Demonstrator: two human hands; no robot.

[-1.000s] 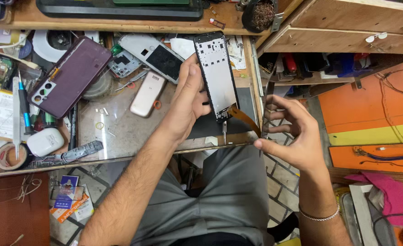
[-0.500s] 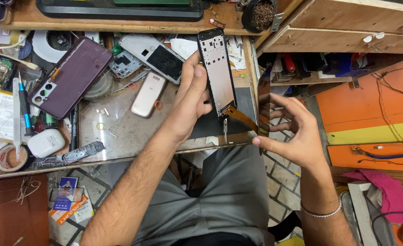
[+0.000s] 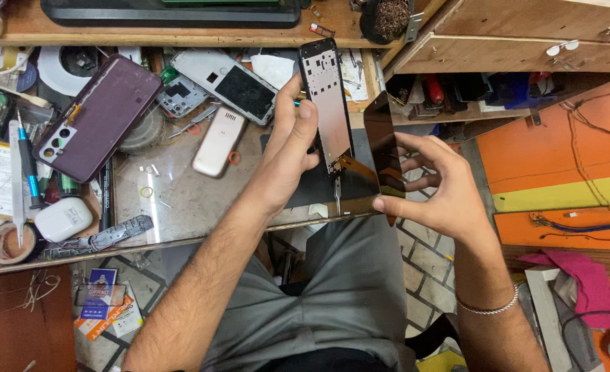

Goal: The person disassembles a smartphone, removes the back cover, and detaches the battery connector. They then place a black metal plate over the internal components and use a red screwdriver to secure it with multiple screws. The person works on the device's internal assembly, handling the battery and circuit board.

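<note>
— Head view: what did my hands hold?
— Left hand (image 3: 287, 155) gripped the phone frame (image 3: 327, 103) at frame centre, above the counter (image 3: 181, 200); right hand (image 3: 436, 189) had its fingers (image 3: 387, 204) pinching the dark screen panel (image 3: 382, 148) just beside it.

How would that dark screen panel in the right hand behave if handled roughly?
The panel looks thin and glassy, so probably brittle and light. The right hand pinches only its edges, hinting it smudges or slips easily. A ribbon seems to tie it to the frame, so pulling might tear it.
</note>
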